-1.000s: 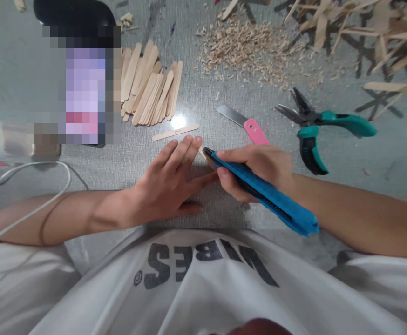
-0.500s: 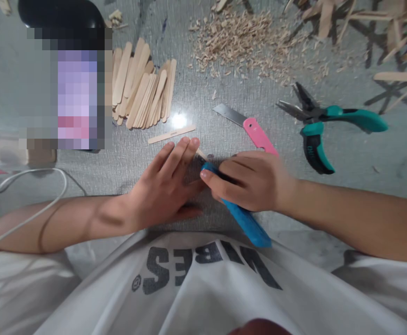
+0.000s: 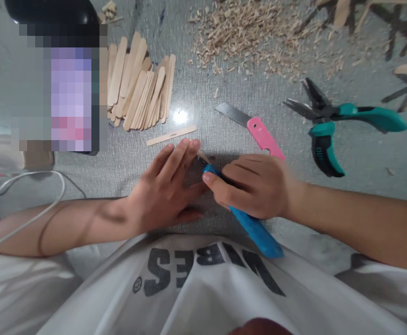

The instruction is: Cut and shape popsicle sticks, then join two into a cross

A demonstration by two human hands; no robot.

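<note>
1. You are pressing your left hand (image 3: 165, 190) flat on the grey textured worktop (image 3: 224, 93) at the centre of the frame, fingers stretched out and open, pinning down a thin wooden craft stick (image 3: 201, 156) of which only a short tip is showing past your fingertips.
2. You are gripping a blue plastic utility knife (image 3: 252, 228) in your right hand (image 3: 255, 186), fingers closed around its handle, with the handle running down toward the lower right of the frame.
3. You are holding the knife's front end against the exposed tip of the stick, just beside your left fingertips; the blade itself is too small to make out.
4. A single loose flat wooden stick (image 3: 171, 135) is lying just above your left fingertips.
5. A fanned pile of flat wooden sticks (image 3: 139, 88) is lying in the upper left, beside a blurred-out patch.
6. A pink-handled cutter with a bare steel blade (image 3: 250, 128) is lying just above your right hand.
7. Teal-handled pointed pliers (image 3: 332, 125) are lying at the right, jaws apart.
8. A heap of pale wood shavings (image 3: 248, 32) is spreading across the top of the frame.
9. A white cable (image 3: 32, 186) is crossing your left forearm at the lower left.
</note>
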